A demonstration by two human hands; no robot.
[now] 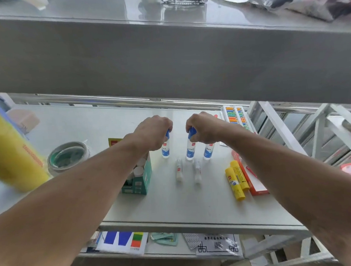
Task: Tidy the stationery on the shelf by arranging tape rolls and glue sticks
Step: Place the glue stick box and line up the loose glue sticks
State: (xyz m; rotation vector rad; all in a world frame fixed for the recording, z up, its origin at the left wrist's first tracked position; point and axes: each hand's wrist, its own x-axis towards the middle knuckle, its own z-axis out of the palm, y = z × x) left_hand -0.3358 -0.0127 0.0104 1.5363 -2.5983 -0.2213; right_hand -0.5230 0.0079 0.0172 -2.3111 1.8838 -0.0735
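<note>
Three upright glue bottles with blue caps stand in a row on the middle shelf (175, 204). My left hand (153, 132) grips the cap of the left glue bottle (165, 151). My right hand (205, 127) holds the cap of the middle glue bottle (190, 150); the right glue bottle (208, 151) stands just under that hand, its cap hidden. Two small clear glue tubes (179, 170) (197, 171) lie in front of the row. Two yellow glue sticks (236, 180) lie to the right. A tape roll (68, 157) rests at the left.
A teal box of white rolls (141, 182) stands under my left forearm. A red-edged flat box (253, 181) lies beside the yellow sticks, a bead abacus (236, 116) behind it. A big yellow roll (9, 155) leans at far left. The upper shelf (166, 61) overhangs.
</note>
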